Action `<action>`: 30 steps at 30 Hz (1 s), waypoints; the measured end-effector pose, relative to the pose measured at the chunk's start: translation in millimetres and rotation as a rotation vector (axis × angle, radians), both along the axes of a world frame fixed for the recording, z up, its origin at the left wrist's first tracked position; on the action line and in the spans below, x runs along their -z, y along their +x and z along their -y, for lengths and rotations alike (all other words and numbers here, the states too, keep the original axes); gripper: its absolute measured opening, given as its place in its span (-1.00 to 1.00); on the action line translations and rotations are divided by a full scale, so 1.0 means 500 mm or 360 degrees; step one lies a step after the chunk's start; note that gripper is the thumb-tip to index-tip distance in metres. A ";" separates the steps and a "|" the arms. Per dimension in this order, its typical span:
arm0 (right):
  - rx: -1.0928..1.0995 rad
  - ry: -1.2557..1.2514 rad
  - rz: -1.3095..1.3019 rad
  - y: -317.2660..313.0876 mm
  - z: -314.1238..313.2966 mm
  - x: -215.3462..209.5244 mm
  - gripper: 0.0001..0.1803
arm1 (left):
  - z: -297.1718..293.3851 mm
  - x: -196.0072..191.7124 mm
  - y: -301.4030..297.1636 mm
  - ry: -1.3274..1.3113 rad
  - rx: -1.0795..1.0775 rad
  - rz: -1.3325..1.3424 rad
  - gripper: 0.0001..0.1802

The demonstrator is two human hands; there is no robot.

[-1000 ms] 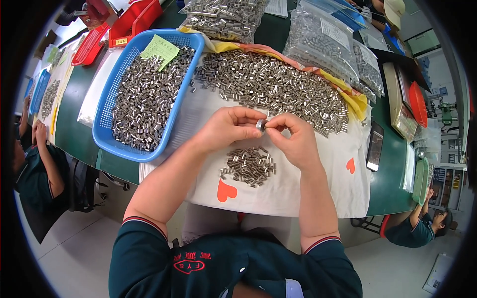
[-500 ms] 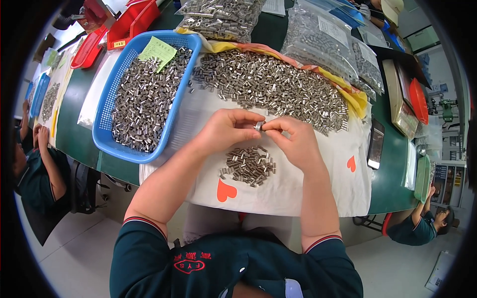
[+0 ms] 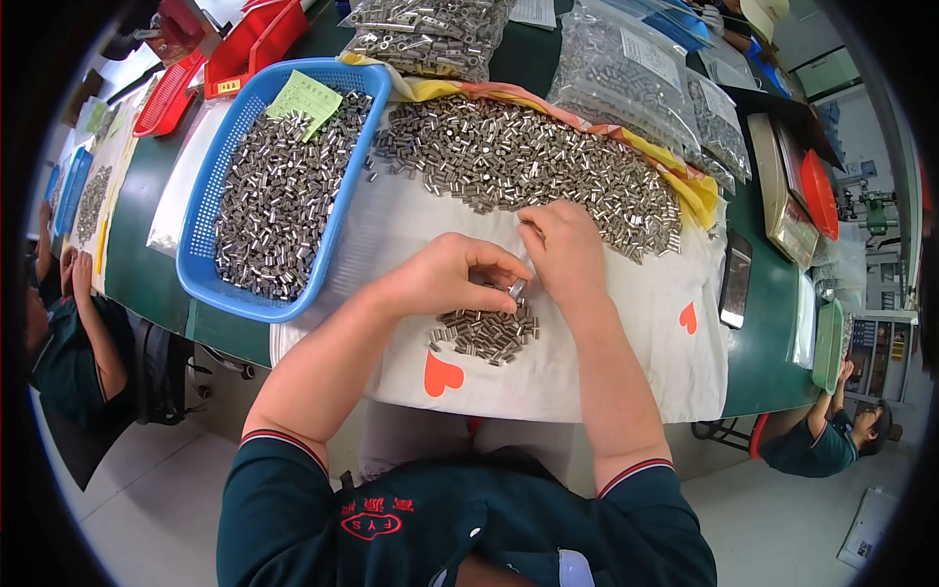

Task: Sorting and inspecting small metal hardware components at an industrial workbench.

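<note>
My left hand [image 3: 445, 277] is closed, with a small shiny metal piece [image 3: 516, 289] pinched between thumb and fingertips. It hovers over a small heap of short metal cylinders [image 3: 486, 338] on the white cloth [image 3: 391, 338]. My right hand [image 3: 567, 245] is just beyond it, at the near edge of a wide spread of similar metal cylinders [image 3: 518, 147]. Its fingers are curled together, and whatever lies between them is hidden.
A blue perforated basket [image 3: 193, 235] full of cylinders stands at left, a green paper slip [image 3: 303, 103] on top. Bags of metal parts [image 3: 626, 78] lie at the back. A phone [image 3: 736, 279] rests at right. Co-workers sit on both sides.
My hands have parted. The left has come slightly nearer with the metal piece, over the small heap; the right has moved away from it to the edge of the large spread.
</note>
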State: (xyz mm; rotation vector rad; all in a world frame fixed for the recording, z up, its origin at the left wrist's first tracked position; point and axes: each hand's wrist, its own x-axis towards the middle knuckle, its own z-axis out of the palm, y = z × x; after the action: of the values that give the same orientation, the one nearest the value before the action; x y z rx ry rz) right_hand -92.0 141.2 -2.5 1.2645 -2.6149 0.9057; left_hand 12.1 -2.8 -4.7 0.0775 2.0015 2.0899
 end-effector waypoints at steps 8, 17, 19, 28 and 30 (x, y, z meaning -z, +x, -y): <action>0.0042 0.0125 0.0029 0.016 -0.007 -0.002 -0.91 | 0.006 0.003 -0.010 0.0191 -0.0167 0.0092 -0.63; -0.0263 -0.0714 0.1589 0.007 -0.031 -0.034 -0.89 | 0.019 0.004 -0.018 0.0578 -0.0436 0.0155 -0.62; -0.0244 -0.0639 0.1486 0.012 -0.027 -0.034 -0.90 | 0.018 0.004 -0.017 0.0575 -0.0424 0.0144 -0.62; -0.0201 -0.0338 0.0956 0.031 -0.022 -0.067 -0.91 | 0.020 0.006 -0.016 0.0404 -0.0368 0.0141 -0.65; -0.0219 -0.0318 0.0973 0.024 -0.025 -0.063 -0.91 | 0.022 0.003 -0.013 0.0367 -0.0336 0.0126 -0.65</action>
State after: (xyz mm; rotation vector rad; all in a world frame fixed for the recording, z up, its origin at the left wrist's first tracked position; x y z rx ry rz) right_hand -80.2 153.5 29.0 1.2804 -2.7642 1.7724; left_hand 5.8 -13.7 -6.4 -0.1808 1.7840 2.4067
